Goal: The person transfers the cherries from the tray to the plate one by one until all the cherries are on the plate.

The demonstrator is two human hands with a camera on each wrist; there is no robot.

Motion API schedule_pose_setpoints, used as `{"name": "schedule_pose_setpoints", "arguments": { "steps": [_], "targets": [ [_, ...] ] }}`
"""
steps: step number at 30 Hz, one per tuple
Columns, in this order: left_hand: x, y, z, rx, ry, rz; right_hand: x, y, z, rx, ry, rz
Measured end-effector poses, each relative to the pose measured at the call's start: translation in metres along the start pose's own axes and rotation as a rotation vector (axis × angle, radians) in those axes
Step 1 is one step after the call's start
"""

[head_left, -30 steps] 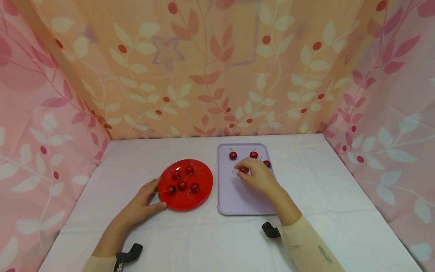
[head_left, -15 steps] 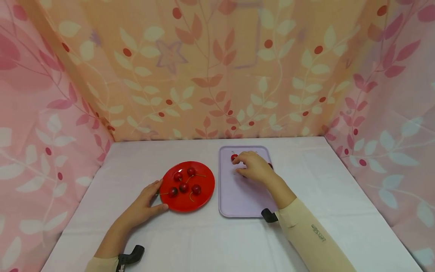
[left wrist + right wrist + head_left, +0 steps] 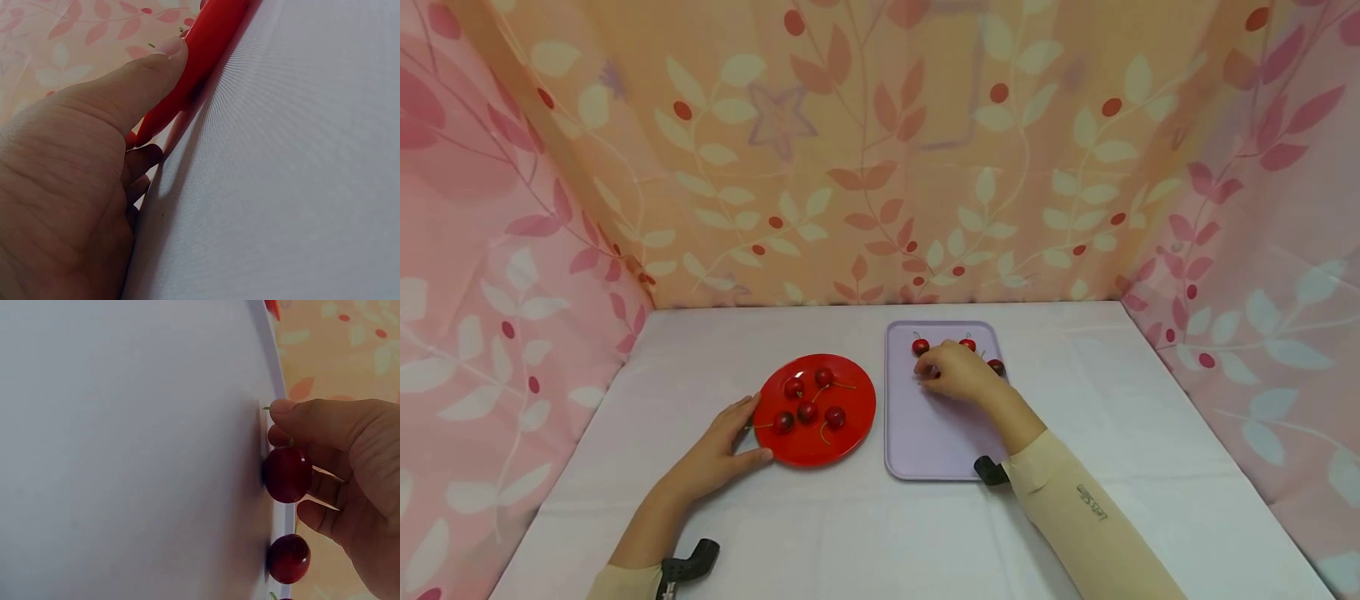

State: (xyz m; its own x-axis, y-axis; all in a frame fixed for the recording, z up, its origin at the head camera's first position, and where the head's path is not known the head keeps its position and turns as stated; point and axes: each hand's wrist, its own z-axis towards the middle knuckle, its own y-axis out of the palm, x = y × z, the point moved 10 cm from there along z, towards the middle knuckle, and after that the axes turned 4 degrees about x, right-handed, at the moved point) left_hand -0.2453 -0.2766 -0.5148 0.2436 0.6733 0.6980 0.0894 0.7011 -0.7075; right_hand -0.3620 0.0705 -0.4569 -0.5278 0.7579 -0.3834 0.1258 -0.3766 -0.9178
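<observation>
My left hand [image 3: 711, 454] is at the left side of a round red plate [image 3: 850, 437], its thumb and fingertips spread along the rim. In the left wrist view the thumb [image 3: 144, 78] lies against the plate's edge, other fingertips reaching below. Several dark red cherries [image 3: 807, 412] with green stems lie on the plate. Over a lilac tray [image 3: 925, 450], my right hand [image 3: 958, 372] pinches the stem of a cherry [image 3: 287, 475] between thumb and index finger. The hand mostly hides that cherry in the head view. Its stem tip sticks out past the thumb in the right wrist view.
Toward the tray's back lie other cherries: one at the left [image 3: 921, 346], one in the middle [image 3: 967, 343] and one at the right rim [image 3: 996, 367]. A white cloth [image 3: 850, 533] covers the table. Patterned curtains [image 3: 880, 150] enclose the back and sides.
The right fingers let go of the cherry's body, spread a little above it, then came back down onto its stem. The left hand keeps its place on the plate; the head view shifted slightly.
</observation>
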Motion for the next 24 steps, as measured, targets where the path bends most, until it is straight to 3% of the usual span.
{"name": "schedule_pose_setpoints", "arguments": {
  "steps": [13, 24],
  "targets": [
    [0.003, 0.001, 0.001, -0.008, -0.013, -0.009, -0.001, -0.002, -0.002, 0.044, -0.005, -0.010],
    [0.002, -0.001, -0.001, -0.001, 0.000, -0.004, -0.019, -0.031, -0.018, 0.183, -0.025, 0.042]
  ]
}}
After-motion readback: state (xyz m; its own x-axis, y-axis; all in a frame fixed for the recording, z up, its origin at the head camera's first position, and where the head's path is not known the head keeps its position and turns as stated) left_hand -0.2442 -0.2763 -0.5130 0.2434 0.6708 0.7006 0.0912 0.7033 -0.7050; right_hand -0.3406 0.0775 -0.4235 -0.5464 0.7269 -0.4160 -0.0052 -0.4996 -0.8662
